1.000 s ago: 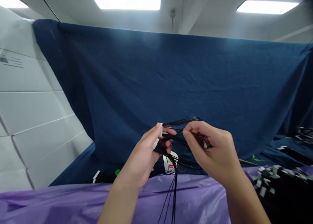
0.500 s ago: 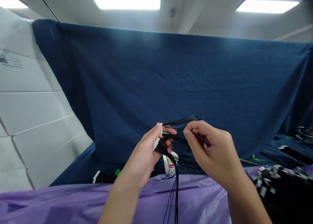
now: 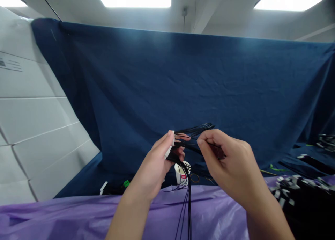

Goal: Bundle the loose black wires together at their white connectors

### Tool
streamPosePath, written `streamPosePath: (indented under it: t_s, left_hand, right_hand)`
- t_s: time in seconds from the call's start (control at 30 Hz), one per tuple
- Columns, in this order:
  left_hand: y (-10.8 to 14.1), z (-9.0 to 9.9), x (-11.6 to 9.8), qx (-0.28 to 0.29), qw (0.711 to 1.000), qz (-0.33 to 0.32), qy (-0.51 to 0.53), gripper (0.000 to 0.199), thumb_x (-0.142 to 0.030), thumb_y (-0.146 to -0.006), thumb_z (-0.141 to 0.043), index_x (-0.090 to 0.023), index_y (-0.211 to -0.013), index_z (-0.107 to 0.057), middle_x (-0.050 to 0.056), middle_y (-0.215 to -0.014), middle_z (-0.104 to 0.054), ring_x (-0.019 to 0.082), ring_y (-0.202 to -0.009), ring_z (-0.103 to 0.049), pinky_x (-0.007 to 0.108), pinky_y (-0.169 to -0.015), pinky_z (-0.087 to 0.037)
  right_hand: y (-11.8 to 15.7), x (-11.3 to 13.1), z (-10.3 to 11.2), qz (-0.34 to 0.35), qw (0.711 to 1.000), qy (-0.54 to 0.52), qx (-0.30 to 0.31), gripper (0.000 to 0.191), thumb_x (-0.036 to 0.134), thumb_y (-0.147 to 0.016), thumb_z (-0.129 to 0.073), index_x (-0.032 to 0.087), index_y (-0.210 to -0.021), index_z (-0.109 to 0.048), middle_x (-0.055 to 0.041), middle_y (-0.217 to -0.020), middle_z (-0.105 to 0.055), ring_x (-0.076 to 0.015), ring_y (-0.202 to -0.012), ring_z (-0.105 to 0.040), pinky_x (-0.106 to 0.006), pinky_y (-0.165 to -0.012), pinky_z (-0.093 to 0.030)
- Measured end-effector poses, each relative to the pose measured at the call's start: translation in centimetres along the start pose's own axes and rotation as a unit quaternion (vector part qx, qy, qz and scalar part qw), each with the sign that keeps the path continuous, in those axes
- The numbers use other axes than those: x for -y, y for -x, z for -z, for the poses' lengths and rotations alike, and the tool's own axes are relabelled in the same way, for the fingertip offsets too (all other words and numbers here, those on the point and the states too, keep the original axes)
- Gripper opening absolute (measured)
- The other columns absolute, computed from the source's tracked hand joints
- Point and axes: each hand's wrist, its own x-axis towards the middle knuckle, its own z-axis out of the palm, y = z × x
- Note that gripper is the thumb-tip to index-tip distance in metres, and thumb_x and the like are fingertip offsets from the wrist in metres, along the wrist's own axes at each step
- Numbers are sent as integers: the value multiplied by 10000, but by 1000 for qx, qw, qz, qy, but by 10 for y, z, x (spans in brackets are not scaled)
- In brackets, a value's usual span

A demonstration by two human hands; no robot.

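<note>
My left hand (image 3: 157,163) is closed on a white plastic connector (image 3: 169,150), pinching it under the thumb. Many thin black wires (image 3: 195,130) run out of that connector to the right, and one bunch hangs down over the purple sheet. My right hand (image 3: 227,159) pinches a black wire between thumb and forefinger, just right of the connector. Other black wires pass behind the right hand, where I cannot follow them. The wire ends inside the right fingers are hidden.
A white paper cup (image 3: 181,173) stands behind the hanging wires. Purple sheeting (image 3: 78,217) covers the front edge. On the right lies a pile of black cables with white connectors (image 3: 295,191). White boxes (image 3: 39,124) are stacked left; a blue cloth (image 3: 183,82) hangs behind.
Both hands keep their grips on the connector and wire. The right hand has shifted very slightly to the right, and the whole view has tilted a little.
</note>
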Motion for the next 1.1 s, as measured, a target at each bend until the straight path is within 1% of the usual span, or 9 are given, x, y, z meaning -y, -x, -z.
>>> streamPosePath:
  t_s: [0.1,0.23,0.43,0.53,0.7,0.93,1.0,1.1]
  left_hand:
    - [0,0,0,2,1000,-4,-3,295,-425,-865,-622,-168,-953,-736,57,-999,-628,122,-765,-518,268,-740,-445]
    - [1,-2,-1,5,1000,-1,-10,295,-426,-857,-628,-162,-938,-731,54,-965,-621,122,-729,-515,269,-718,-440]
    - [2,-1,-3,10,999,-5,-38,303,-444,-861,-616,-175,-940,-731,51,-947,-621,136,-737,-516,284,-730,-436]
    - [3,-1,-4,12,998,-11,-62,318,-462,-873,-595,-190,-961,-735,47,-948,-626,139,-749,-513,273,-724,-429]
    - [3,-1,-4,16,996,-6,-85,368,-520,-872,-577,-208,-978,-740,46,-955,-620,140,-767,-507,257,-709,-424]
    - [3,4,-1,24,992,6,-123,400,-562,-881,-534,-242,-1019,-730,56,-1085,-625,172,-842,-514,313,-813,-424]
    - [3,4,-1,27,993,3,-116,395,-556,-880,-539,-238,-1011,-733,59,-1075,-627,173,-833,-514,311,-801,-428]
    - [2,3,-2,34,994,-2,-106,386,-541,-878,-551,-223,-983,-743,57,-991,-628,163,-795,-511,294,-761,-432]
  right_hand:
    - [1,2,1,0,1000,7,-6,117,237,-887,-527,249,-802,-606,68,-621,-620,-108,-524,-540,-260,-535,-339]
    - [2,3,2,-5,1000,15,-6,120,247,-887,-528,241,-793,-602,59,-618,-623,-116,-526,-544,-266,-537,-338]
    - [2,5,4,-2,1000,8,10,128,237,-893,-518,231,-787,-590,47,-623,-616,-121,-546,-541,-263,-533,-335]
    - [3,7,6,-5,1000,-8,23,150,237,-907,-503,224,-780,-580,37,-624,-600,-120,-546,-520,-253,-512,-326]
    - [3,10,9,-24,998,-40,38,175,236,-929,-477,219,-785,-576,18,-661,-590,-126,-601,-531,-231,-517,-344]
    - [2,11,9,-30,996,-71,36,192,221,-938,-464,198,-777,-568,0,-680,-585,-127,-614,-534,-229,-514,-353]
    - [2,13,10,-38,995,-86,45,205,221,-940,-467,197,-762,-565,8,-673,-578,-117,-604,-526,-228,-518,-360]
    - [2,15,12,-56,990,-115,62,227,238,-946,-473,197,-743,-566,22,-654,-558,-103,-580,-505,-222,-524,-367]
